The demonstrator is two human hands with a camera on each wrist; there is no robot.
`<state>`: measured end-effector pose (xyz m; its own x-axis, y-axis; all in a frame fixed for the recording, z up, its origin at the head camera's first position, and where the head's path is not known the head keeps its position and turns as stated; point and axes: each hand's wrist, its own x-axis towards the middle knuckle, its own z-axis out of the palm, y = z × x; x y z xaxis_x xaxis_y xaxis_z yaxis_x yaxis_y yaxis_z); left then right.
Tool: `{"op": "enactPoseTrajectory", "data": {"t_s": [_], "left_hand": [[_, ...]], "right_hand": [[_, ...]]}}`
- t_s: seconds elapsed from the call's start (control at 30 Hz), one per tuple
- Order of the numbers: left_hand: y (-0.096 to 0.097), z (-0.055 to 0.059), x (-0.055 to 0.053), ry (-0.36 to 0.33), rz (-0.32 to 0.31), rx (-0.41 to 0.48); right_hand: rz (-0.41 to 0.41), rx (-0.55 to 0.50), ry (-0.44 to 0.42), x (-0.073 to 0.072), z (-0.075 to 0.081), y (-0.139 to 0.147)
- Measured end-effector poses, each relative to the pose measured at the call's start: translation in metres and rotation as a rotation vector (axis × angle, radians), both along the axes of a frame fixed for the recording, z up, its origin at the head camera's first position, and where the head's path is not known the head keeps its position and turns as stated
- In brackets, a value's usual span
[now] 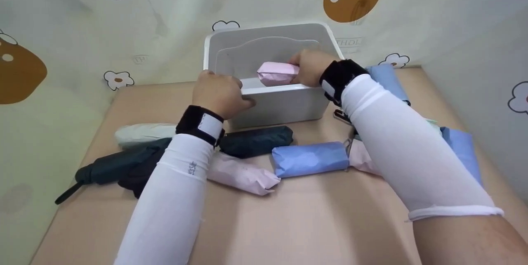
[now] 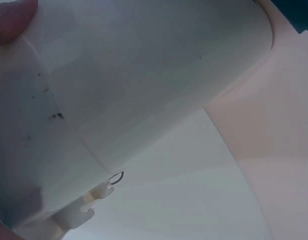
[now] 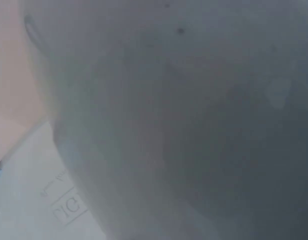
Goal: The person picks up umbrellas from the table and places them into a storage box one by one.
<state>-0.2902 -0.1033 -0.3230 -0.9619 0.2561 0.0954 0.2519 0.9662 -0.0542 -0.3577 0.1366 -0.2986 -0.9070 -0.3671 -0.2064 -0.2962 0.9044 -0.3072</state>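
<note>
A white plastic bin (image 1: 284,106) stands at the back of the table. My left hand (image 1: 218,93) grips its front left corner, fingers over the rim and thumb against the outer wall. In the left wrist view the bin wall (image 2: 144,75) takes up much of the picture, with a fingertip (image 2: 11,20) at the top left. My right hand (image 1: 315,67) reaches over the front rim and holds a folded pink umbrella (image 1: 276,74) by its right end, inside the bin opening. A blurred grey surface (image 3: 169,125) fills most of the right wrist view.
Several folded umbrellas lie before the bin: dark green (image 1: 258,141), blue (image 1: 311,159), pale pink (image 1: 243,174), pale green (image 1: 144,133) and another dark one (image 1: 119,166). More lie by the right forearm, including a blue one (image 1: 462,149). A patterned curtain (image 1: 165,21) hangs behind.
</note>
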Motion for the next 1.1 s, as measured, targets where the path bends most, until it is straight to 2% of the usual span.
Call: {"op": "enactPoseTrajectory", "data": {"t_s": [0.1, 0.27, 0.6, 0.87, 1.1], "left_hand": [[0.001, 0.001, 0.0, -0.002, 0.001, -0.005], [0.002, 0.001, 0.0, -0.008, -0.001, -0.009], [0.0, 0.001, 0.002, -0.006, -0.001, 0.001], [0.001, 0.0, 0.003, -0.016, 0.011, 0.003], [0.0, 0.001, 0.002, -0.018, 0.01, 0.0]], "right_hand": [[-0.016, 0.02, -0.038, 0.001, 0.0, 0.002], [-0.007, 0.073, -0.035, 0.002, 0.001, 0.003], [-0.049, 0.098, -0.102, -0.002, -0.005, 0.006], [-0.064, 0.095, -0.094, -0.002, -0.007, 0.006], [-0.038, 0.112, -0.09, -0.013, -0.014, 0.009]]}}
